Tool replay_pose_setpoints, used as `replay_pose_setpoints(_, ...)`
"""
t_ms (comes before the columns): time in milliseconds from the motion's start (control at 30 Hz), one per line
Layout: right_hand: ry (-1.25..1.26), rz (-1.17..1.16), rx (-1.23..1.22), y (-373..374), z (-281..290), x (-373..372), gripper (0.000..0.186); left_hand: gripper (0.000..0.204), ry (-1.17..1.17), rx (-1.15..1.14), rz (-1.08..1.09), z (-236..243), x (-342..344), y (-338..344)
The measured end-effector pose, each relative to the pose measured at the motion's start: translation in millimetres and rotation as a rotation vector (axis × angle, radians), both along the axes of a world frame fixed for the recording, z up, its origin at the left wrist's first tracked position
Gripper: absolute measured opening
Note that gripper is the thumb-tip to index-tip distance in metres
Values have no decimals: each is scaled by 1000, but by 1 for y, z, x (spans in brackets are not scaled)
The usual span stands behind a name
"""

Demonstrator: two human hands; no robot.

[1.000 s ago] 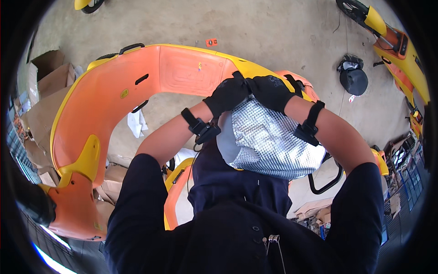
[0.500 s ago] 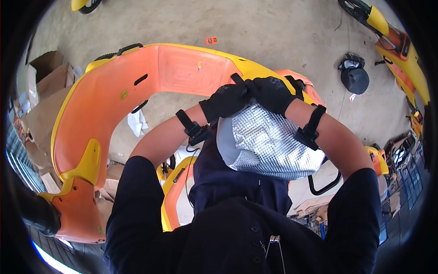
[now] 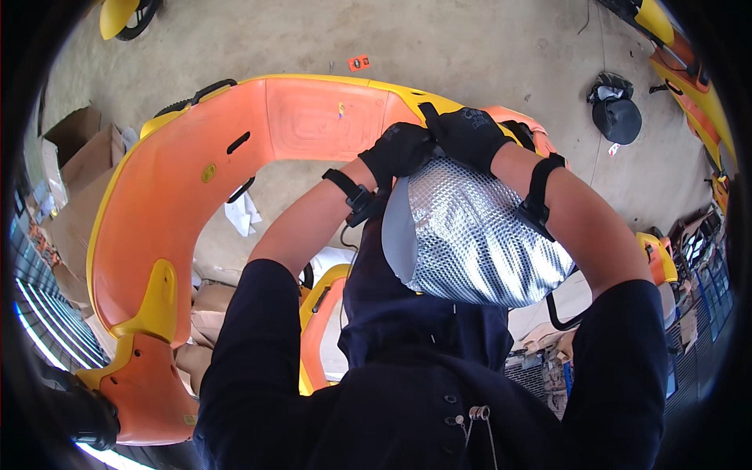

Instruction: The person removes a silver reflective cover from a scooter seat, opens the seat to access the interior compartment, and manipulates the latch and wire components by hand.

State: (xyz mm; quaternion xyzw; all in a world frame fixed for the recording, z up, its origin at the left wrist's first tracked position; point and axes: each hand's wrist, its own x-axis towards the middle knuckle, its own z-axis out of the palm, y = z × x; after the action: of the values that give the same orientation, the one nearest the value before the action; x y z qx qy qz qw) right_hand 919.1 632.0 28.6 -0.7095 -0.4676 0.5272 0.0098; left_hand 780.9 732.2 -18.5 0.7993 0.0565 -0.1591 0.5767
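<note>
In front of my chest hangs a silver foil-textured bag [image 3: 486,243] with a smooth grey panel [image 3: 400,231] on its left side. Both my hands wear black gloves and meet at its top edge. Closed fingers of my left hand [image 3: 399,150] grip there. My right hand [image 3: 470,139] is closed right beside it, with a black strap [image 3: 429,117] sticking up between the two. The fingertips and the gripped edge are hidden by the gloves. Behind the hands lies the orange seat and yellow rim of a scooter-like vehicle [image 3: 317,117].
The vehicle's orange body curves round to my left. Cardboard boxes [image 3: 86,157] stand at the far left. A round black bag [image 3: 616,117] and a small orange item [image 3: 358,63] lie on the concrete floor. More yellow-orange vehicles [image 3: 697,110] stand at the right.
The view has shifted slightly. The silver bag now looks fuller and rounder, and the strap stands a little higher between my hands. Both hands stay closed at the top edge.
</note>
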Motion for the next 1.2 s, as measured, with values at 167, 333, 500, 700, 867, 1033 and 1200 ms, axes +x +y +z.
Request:
replay_pose_setpoints(167, -18, -76, 130, -7, -4, -5, 37, 20, 102, 33, -22, 8, 2, -3)
replay_pose_setpoints(333, -86, 18, 74, -7, -1, -3, 33, 56, 127, 173, 428, 29, -26, -2)
replay_pose_setpoints(500, -139, 90, 505, -14, 60, 16, 41, 46, 243, -228, 670, 69, -100, -26)
replay_pose_setpoints(700, 8, 222, 380, -39, 101, -9, 56, 43, 246, -742, 1085, 85, -113, -75)
replay_pose_setpoints(867, 11, 171, 274, -30, 97, -9, 53, 44, 182, -533, 971, 90, -116, -77)
replay_pose_setpoints(1033, 189, 159, 204, -24, 70, -11, 40, 47, 394, -776, 1039, 88, -117, -69)
replay_pose_setpoints(1200, -88, 316, 80, -33, 66, -12, 43, 55, 374, -752, 1104, 97, -135, -89)
